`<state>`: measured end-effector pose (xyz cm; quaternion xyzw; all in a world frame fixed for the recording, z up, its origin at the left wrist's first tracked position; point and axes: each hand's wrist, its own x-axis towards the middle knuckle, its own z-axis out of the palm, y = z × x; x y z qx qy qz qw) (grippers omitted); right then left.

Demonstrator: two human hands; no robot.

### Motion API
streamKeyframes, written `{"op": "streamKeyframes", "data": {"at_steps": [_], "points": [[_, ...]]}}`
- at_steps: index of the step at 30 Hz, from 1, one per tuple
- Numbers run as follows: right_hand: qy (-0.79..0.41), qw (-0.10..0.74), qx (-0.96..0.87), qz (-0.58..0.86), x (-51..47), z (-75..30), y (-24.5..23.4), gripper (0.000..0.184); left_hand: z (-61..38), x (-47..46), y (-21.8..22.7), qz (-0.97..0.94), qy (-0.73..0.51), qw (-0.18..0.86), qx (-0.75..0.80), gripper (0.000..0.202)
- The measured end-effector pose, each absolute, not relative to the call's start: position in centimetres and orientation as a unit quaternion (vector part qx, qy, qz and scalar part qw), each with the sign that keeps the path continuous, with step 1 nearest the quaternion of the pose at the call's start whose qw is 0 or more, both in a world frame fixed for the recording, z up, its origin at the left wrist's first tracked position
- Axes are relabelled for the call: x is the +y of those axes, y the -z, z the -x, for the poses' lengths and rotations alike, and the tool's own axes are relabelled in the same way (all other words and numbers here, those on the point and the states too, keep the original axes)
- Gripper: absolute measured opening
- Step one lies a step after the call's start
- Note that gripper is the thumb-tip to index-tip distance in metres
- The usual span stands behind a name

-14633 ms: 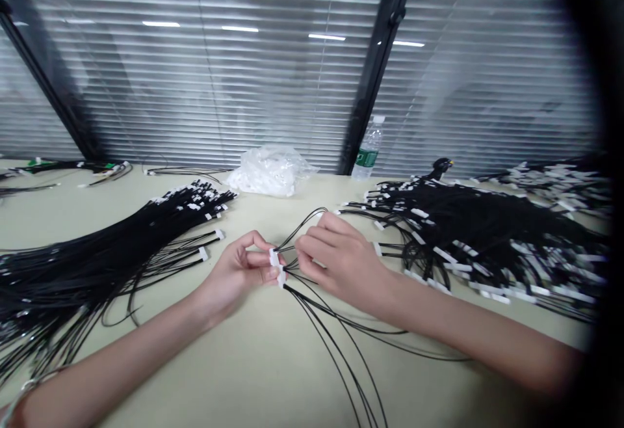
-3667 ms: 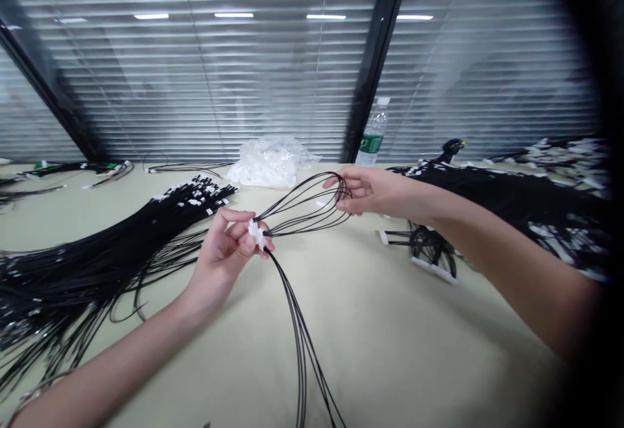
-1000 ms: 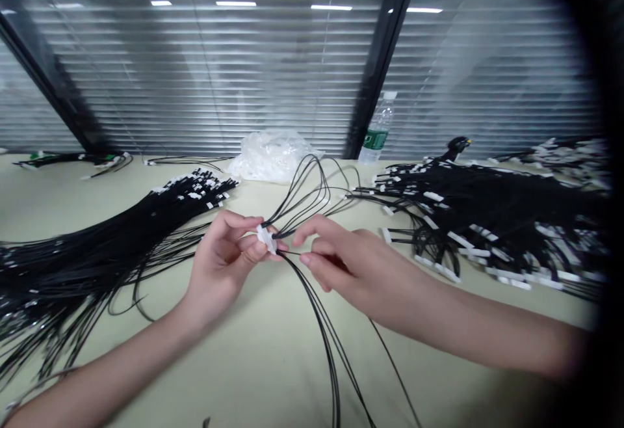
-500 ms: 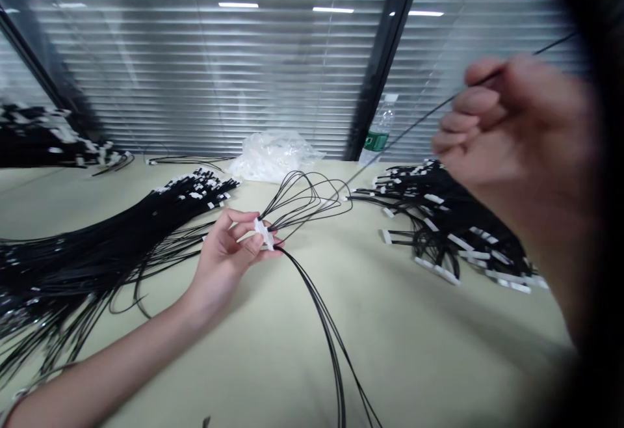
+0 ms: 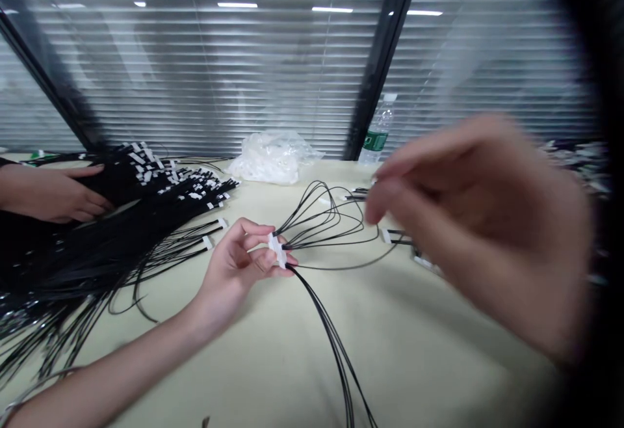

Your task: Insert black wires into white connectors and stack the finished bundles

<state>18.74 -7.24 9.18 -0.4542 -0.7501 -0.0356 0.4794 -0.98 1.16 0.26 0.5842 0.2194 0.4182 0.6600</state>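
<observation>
My left hand is closed in a pinch on a small stack of white connectors just above the table. Thin black wires loop out of the connectors to the right and more hang down toward me. My right hand is raised close to the camera on the right, smeared by motion, its fingertips pointing left. One thin wire curves from the connectors toward it; whether the fingers hold it cannot be made out.
A large bundle of black cables with white ends lies at the left, with another person's hand resting on it. A clear plastic bag and a water bottle stand at the back. The beige table spreads in front.
My right hand has dropped from high on the right toward the wire loops. Another person's hand has come in at the left with more cables. My left hand has kept its pinch.
</observation>
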Motion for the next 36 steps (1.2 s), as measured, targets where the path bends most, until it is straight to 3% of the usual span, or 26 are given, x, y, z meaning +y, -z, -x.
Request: {"op": "streamKeyframes", "data": {"at_steps": [5, 12, 36], "points": [[0.016, 0.353, -0.823, 0.445, -7.0, -16.1, -6.6, 0.01, 1.0, 1.0, -0.4, -0.57, -0.432, 0.674, 0.184, 0.018], [0.143, 0.372, -0.815, 0.421, -6.3, -16.4, -6.3, 0.007, 1.1, 0.9, -0.5, -0.57, -0.434, 0.68, 0.155, 0.019], [0.179, 0.335, -0.837, 0.395, -6.1, -16.5, -6.3, 0.009, 1.1, 0.7, -0.6, -0.557, -0.435, 0.69, 0.157, 0.019]]}}
